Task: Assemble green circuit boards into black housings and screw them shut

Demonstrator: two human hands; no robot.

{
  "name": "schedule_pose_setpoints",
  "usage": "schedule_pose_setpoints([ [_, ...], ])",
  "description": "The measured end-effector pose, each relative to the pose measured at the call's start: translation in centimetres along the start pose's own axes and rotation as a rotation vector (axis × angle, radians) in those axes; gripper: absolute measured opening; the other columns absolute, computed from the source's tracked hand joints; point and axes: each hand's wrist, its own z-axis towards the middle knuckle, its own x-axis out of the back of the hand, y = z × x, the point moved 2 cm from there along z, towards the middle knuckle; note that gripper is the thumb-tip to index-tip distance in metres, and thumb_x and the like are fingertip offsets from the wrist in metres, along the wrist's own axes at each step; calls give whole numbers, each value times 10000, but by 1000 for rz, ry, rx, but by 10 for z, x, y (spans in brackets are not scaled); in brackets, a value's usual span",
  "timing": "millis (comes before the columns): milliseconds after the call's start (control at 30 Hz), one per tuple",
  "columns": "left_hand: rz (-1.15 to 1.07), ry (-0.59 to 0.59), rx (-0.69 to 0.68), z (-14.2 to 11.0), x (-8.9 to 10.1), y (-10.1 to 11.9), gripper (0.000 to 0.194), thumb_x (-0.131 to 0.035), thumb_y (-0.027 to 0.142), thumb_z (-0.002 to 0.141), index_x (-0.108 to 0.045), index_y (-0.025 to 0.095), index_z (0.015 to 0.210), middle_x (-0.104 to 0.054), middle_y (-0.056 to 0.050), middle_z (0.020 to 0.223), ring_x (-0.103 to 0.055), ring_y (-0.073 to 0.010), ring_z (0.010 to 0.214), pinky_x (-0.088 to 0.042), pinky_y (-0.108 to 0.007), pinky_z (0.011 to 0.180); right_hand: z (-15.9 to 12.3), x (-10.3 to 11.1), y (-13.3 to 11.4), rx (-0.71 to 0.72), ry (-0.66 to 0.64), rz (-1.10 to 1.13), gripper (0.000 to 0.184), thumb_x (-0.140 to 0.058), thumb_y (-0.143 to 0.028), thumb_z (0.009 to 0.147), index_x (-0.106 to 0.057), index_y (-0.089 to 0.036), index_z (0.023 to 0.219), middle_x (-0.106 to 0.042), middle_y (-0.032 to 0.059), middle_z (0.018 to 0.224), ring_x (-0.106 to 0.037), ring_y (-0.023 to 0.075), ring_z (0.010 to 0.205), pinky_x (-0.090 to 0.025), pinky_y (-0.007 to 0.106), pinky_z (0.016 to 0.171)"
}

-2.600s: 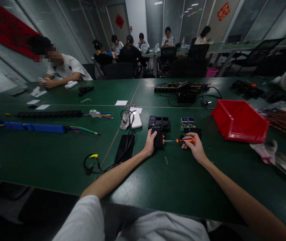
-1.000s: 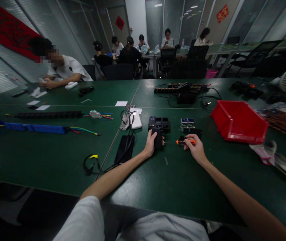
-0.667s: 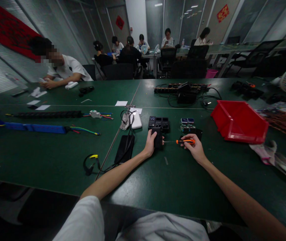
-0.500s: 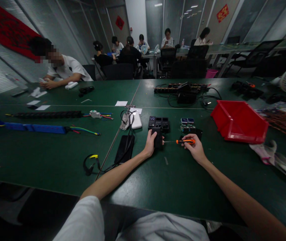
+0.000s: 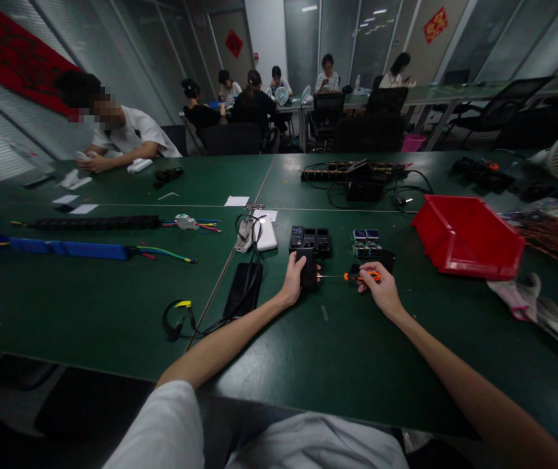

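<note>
My left hand (image 5: 293, 279) is closed around a small black box-shaped case (image 5: 308, 268), held upright just above the table. An orange-and-black screwdriver (image 5: 352, 277) lies level in my right hand (image 5: 377, 283), its thin shaft pointing left. The screwdriver's tip meets the right side of the case, near my left fingertips; the exact contact is too small to make out. Right behind the case sit black modules with small screens (image 5: 309, 238). Green circuit boards with small displays (image 5: 366, 241) lie beyond my right hand, beside a flat black piece (image 5: 387, 260).
A red plastic bin (image 5: 469, 238) stands to the right, with a glove (image 5: 523, 299) in front. On the left lie a black phone-like slab (image 5: 240, 293), a cable (image 5: 215, 322), a white power bank (image 5: 265, 233) and a blue strip (image 5: 88, 250). Another person (image 5: 127, 133) sits across the table.
My right fingers have shifted slightly around the screwdriver's handle. The case and my left hand stay in place.
</note>
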Motion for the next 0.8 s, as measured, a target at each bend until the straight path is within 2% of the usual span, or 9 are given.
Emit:
schedule_pose_setpoints([
  [167,-2,9,0,0,-1,1,408,-508,488,842,-352,223,1110,-644,-22,804,-631,-155,625,-528,-328,599,-1,0,-2,26,-72,45,261,-598,-350,839,-501,-204,1033,-582,-25,690,-614,149,578,-489,292,594],
  [267,-5,22,8,0,-1,1,432,-521,494,832,-353,218,1119,-642,-17,794,-627,-148,622,-529,-324,606,-2,0,-3,49,-71,62,291,-602,-347,835,-478,-208,1059,-579,-29,694,-619,153,589,-501,305,609],
  [400,-15,18,11,0,-2,2,436,-523,493,831,-353,217,1123,-639,-15,795,-623,-139,624,-528,-319,621,-2,-1,-3,21,-38,83,304,-604,-400,828,-481,-205,1025,-576,-32,677,-595,134,517,-497,283,529],
  [567,-4,7,0,0,0,1,411,-509,485,844,-352,218,1113,-632,-12,792,-621,-138,618,-526,-311,609,-3,-1,-2,-31,-46,53,276,-572,-459,843,-511,-196,901,-553,-40,562,-525,110,414,-420,228,392],
  [633,-2,12,4,0,0,1,417,-513,487,840,-352,217,1114,-631,-11,789,-617,-135,614,-527,-310,608,-3,-1,-2,-49,-56,60,275,-551,-465,855,-512,-195,890,-553,-39,553,-521,110,411,-412,224,384],
  [700,-5,15,10,0,0,1,426,-521,491,835,-353,217,1115,-631,-10,787,-614,-132,612,-527,-309,609,-2,-1,-2,-35,-58,78,261,-560,-442,857,-509,-195,921,-586,-24,614,-565,119,467,-450,237,437],
  [800,-10,13,7,-1,-1,2,423,-523,492,835,-355,217,1109,-634,-12,785,-616,-134,616,-526,-308,608,-2,-2,-4,18,-57,113,290,-615,-401,825,-491,-202,996,-640,29,852,-639,140,616,-498,266,544],
])
